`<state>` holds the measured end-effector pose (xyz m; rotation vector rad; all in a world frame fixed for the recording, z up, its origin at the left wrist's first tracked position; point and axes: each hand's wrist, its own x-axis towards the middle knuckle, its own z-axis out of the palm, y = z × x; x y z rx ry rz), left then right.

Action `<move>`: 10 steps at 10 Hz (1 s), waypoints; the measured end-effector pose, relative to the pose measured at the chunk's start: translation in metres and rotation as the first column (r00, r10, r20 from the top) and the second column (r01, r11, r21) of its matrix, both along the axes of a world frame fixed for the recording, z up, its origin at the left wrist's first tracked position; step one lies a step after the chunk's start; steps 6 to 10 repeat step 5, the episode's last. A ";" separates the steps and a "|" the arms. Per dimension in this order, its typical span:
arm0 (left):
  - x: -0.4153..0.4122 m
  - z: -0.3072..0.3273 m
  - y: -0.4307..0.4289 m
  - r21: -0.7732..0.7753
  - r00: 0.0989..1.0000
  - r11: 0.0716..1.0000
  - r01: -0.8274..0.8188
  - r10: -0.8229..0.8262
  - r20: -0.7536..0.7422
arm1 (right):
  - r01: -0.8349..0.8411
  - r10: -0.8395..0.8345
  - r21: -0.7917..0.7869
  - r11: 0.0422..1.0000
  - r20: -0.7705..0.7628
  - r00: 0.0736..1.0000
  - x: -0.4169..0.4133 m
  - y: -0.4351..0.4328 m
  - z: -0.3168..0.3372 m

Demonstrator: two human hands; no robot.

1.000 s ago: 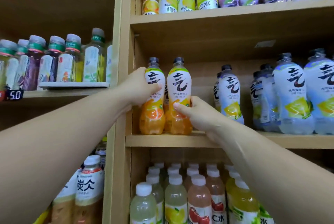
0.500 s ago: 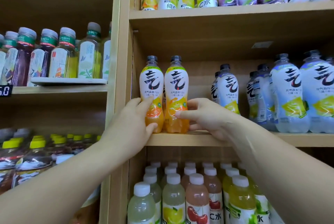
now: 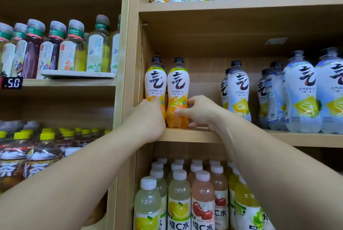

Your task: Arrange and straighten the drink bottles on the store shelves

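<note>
Gripping two upright waisted plastic orange bottles (image 3: 177, 96) side by side, left hand (image 3: 146, 118) and right hand (image 3: 199, 112) curled around one each, smooth wooden shelf (image 3: 194, 135).

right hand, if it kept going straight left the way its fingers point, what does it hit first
The right hand already touches the right orange bottle; pushing on leftward would likely press it against the left orange bottle beside it.
</note>
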<state>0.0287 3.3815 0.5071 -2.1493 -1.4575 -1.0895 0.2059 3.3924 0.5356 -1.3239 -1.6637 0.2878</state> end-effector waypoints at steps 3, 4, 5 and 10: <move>0.000 -0.017 0.003 0.031 0.998 0.998 -0.062 0.063 -0.023 | 0.133 -0.134 0.021 0.991 0.147 0.980 -0.005 -0.004 -0.002; 0.001 -0.025 -0.003 0.063 0.999 0.997 -0.040 0.041 -0.017 | 0.167 -0.171 0.039 0.985 0.148 0.974 -0.005 -0.017 -0.004; -0.001 -0.035 -0.006 0.106 0.999 0.994 -0.039 0.037 0.024 | 0.264 -0.267 0.046 0.963 0.248 0.931 -0.003 -0.026 -0.007; -0.001 -0.035 -0.006 0.106 0.999 0.994 -0.039 0.037 0.024 | 0.264 -0.267 0.046 0.963 0.248 0.931 -0.003 -0.026 -0.007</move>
